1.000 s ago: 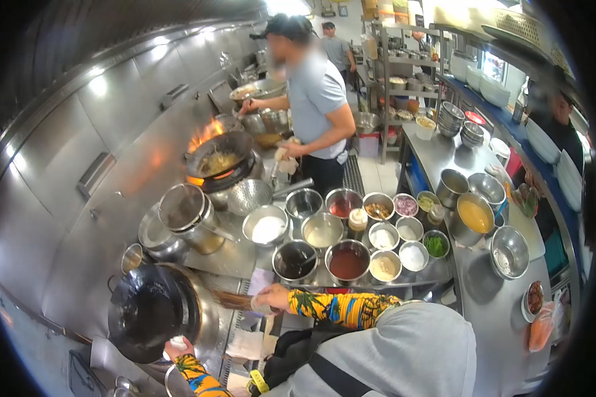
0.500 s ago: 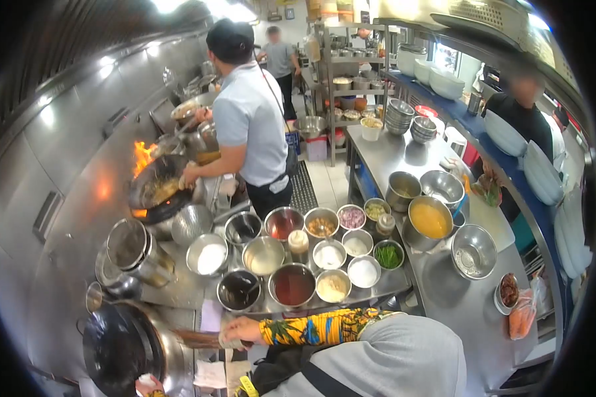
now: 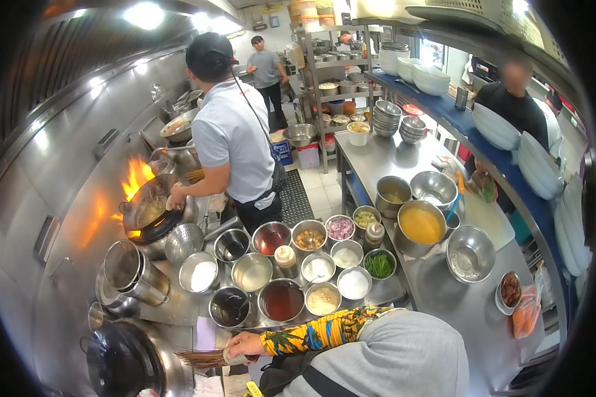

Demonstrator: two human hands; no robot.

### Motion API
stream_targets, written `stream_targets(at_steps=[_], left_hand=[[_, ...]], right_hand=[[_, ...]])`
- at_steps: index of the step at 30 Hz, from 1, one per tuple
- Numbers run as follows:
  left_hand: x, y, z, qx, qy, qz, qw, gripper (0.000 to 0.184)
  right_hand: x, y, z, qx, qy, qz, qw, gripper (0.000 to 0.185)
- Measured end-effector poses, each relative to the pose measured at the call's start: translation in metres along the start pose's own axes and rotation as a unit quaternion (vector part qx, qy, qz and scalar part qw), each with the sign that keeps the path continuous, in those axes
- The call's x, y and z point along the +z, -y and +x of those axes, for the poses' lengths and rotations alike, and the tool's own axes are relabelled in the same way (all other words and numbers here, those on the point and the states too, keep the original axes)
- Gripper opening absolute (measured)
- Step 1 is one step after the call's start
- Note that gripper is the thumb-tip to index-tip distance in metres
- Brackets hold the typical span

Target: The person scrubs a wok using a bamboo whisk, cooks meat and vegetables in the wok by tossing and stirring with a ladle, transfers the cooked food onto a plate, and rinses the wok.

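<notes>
My right hand (image 3: 246,345), below a yellow patterned sleeve, is closed around the wrapped handle of a bamboo wok brush (image 3: 202,358). The brush lies level, its bristles pointing left toward the rim of a dark wok (image 3: 116,360) on the steel range. Only a sliver of what looks like my left hand (image 3: 147,393) shows at the bottom edge, below the wok; its fingers are hidden. Folded pale cloths (image 3: 208,386) lie beneath the brush. Beyond my right hand stand steel pots of sauces and seasonings, including a pot of dark red sauce (image 3: 281,300).
Ahead, a co-worker (image 3: 235,139) in a light shirt holds a wok (image 3: 146,204) over tall flames. On the right are a pot of orange liquid (image 3: 421,226), a steel bowl (image 3: 470,253) and a shelf with white bowls (image 3: 496,129). A strainer pot (image 3: 122,264) stands left.
My right hand and the brush have shifted slightly down, and the bristles now show fanned out. My left hand has mostly dropped out of view. The co-worker's flames are taller.
</notes>
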State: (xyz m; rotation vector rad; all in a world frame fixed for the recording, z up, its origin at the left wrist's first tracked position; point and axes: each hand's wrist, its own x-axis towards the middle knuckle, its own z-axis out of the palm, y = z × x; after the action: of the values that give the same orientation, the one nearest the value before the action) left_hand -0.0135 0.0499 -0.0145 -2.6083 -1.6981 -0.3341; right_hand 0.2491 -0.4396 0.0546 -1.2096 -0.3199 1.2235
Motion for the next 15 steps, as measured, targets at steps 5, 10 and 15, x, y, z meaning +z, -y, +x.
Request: stream_targets(at_steps=[5, 10, 15], left_hand=[[-0.001, -0.005, -0.002, -0.015, -0.006, -0.216, 0.976, 0.031], [0.002, 0.022, -0.024, -0.107, 0.007, -0.529, 0.842, 0.028], [0.002, 0.002, -0.009, -0.195, 0.069, -0.722, 0.66, 0.025]], right_hand=[[-0.008, -0.008, 0.004, -0.011, 0.021, -0.01, 1.0, 0.02], [-0.002, 0.0, 0.006, -0.013, 0.04, -0.027, 0.999, 0.027], [-0.002, -0.006, 0.013, 0.002, 0.011, -0.063, 0.998, 0.029]])
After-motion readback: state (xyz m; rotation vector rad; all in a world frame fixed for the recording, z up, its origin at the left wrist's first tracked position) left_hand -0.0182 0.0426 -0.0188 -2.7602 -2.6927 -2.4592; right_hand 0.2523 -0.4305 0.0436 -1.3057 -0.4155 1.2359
